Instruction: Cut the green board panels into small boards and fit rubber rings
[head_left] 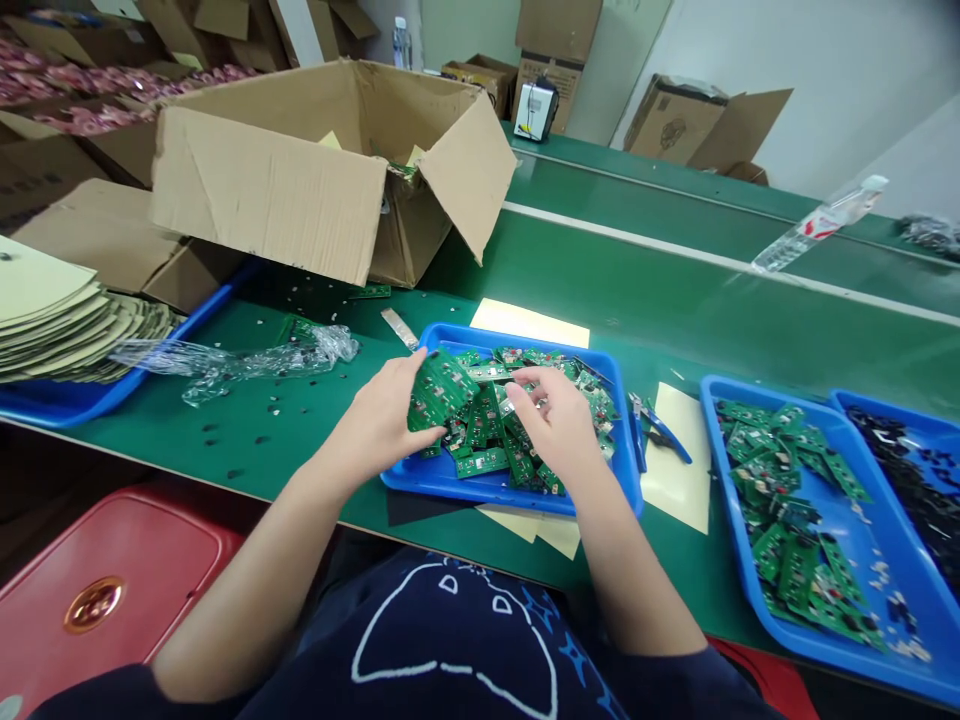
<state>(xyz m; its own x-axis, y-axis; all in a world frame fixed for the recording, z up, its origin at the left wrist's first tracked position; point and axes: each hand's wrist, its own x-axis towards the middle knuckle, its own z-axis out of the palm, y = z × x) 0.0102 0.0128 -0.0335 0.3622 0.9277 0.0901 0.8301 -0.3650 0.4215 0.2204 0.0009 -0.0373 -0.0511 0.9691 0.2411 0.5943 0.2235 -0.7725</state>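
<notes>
My left hand (pixel 385 415) grips a green circuit board panel (pixel 442 388) by its left edge, thumb below and fingers above. The panel is tilted over the left part of a blue tray (pixel 480 491). Many small green circuit boards (pixel 480 462) lie heaped in that tray. My right hand (pixel 553 415) is over the middle of the heap, thumb and fingers closed around a small circuit board (pixel 511 405); its far end is partly hidden by the fingers. Right of the tray, blue-handled cutting pliers (pixel 660 430) rest on a yellow paper sheet (pixel 684 475).
A second blue tray (pixel 731 500) of boards stands at right, beside a tray of black parts (pixel 911 450). An open cardboard box (pixel 270 190) stands behind at left. Crumpled plastic wrap (pixel 247 365) and stacked yellow sheets (pixel 67 320) lie left. A water bottle (pixel 817 225) is at far right.
</notes>
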